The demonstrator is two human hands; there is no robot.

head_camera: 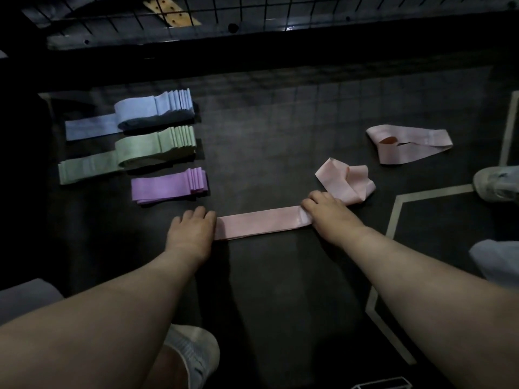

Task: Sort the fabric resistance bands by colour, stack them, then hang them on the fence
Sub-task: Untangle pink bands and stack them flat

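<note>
Arms outstretched; left hand [192, 224], right hand [325, 210] palms down.

Left grip [191, 231] and right grip [325, 210] bare, forearms likewise; white mesh trainer [193, 350] (second trainer [495, 183] at right edge); pale grey garment [494, 259].

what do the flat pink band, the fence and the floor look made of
Flat pink band: soft fabric, it seems, faint sheen; it lies limp and creased. Fence: thin dark grid, probably coated metal wire. Floor: dark, smooth, slightly glossy, faintly mirroring the grid; rubber or vinyl, cannot tell.
</note>
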